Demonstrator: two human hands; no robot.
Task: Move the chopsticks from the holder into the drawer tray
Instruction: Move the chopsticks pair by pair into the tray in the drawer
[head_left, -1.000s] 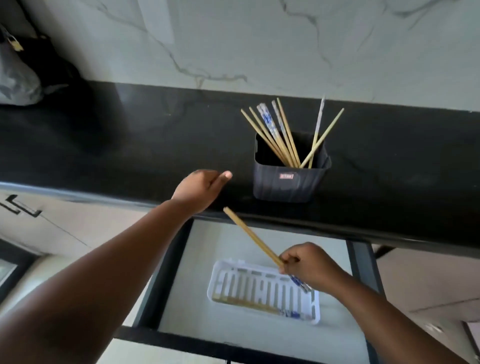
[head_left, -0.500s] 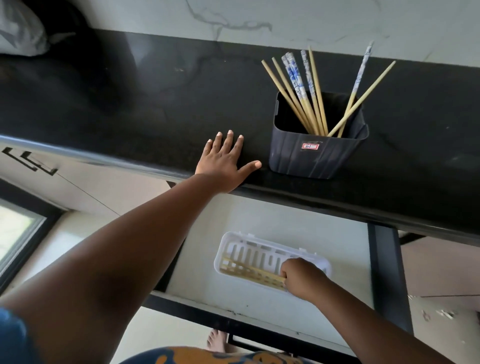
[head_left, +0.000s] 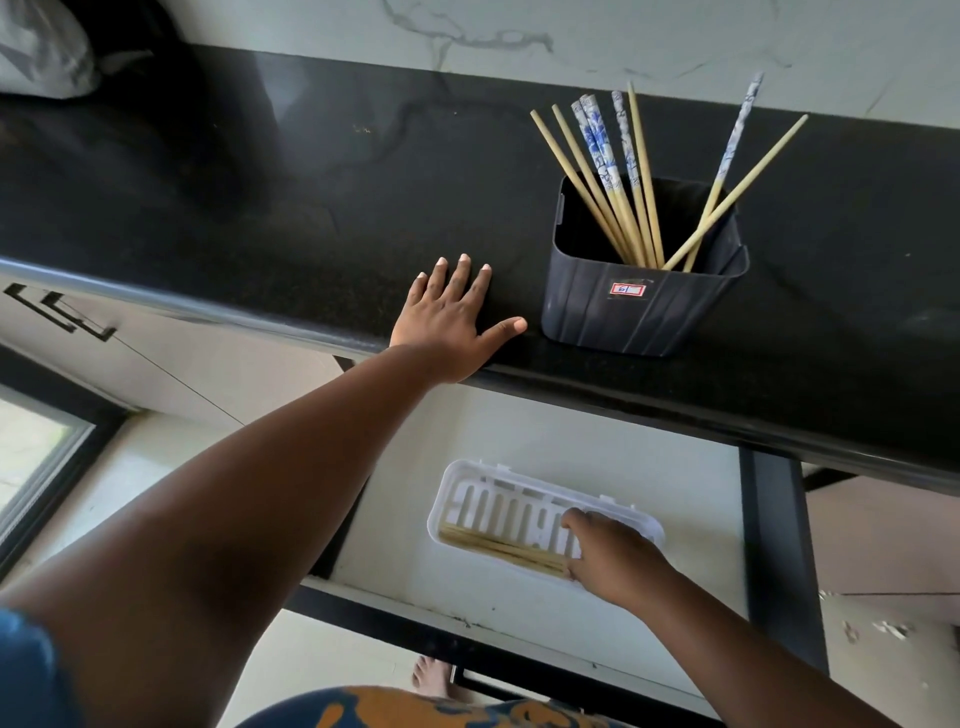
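right grip (head_left: 608, 558) rests curled over the near end of the plain bamboo chopsticks (head_left: 498, 545) lying in the white slotted plastic tray (head_left: 519, 486) inside the open drawer (head_left: 769, 519); whether it pinches them i cannot tell. left grip (head_left: 452, 322) lies flat, fingers apart, on the black stone table (head_left: 260, 208). further back, about eight chopsticks, bamboo and blue-patterned (head_left: 618, 176), stand in the dark ribbed plastic holder (head_left: 639, 306), so most of the job looks left.
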